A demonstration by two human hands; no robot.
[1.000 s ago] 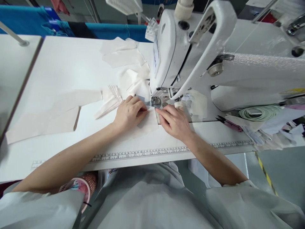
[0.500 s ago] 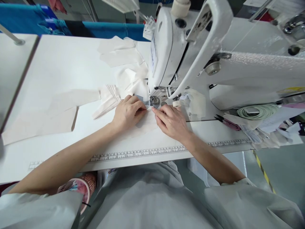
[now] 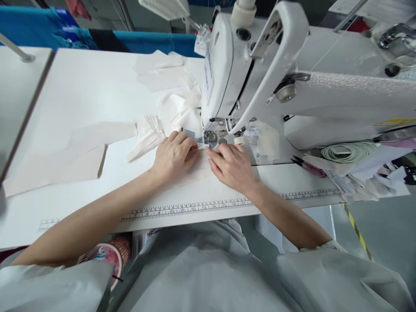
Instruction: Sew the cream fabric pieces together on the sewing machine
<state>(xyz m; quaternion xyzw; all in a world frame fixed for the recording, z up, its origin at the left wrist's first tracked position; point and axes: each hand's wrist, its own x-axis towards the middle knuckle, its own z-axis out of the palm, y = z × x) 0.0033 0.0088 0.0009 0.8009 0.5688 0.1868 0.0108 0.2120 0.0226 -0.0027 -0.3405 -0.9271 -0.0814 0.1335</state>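
A pale fabric piece (image 3: 199,167) lies on the white table in front of the needle area of a white sewing machine (image 3: 219,73). My left hand (image 3: 175,154) is closed with thumb and fingers pinched on the fabric's edge, just left of the presser foot (image 3: 210,137). On the right, my right hand (image 3: 232,164) has bent fingers, with the index fingertip pressing the same fabric close to the foot. A fanned stack of pale pieces (image 3: 147,136) rests left of my left hand.
Larger pale pieces (image 3: 65,164) lie at the left, and crumpled cloth (image 3: 182,106) sits behind the hands. Snips (image 3: 308,167), a green cord coil (image 3: 347,151) and scraps are at the right. A ruler strip (image 3: 195,208) runs along the front edge.
The fabric edge between my hands is slightly more raised and visible. My hands have barely shifted, and the view has moved slightly.
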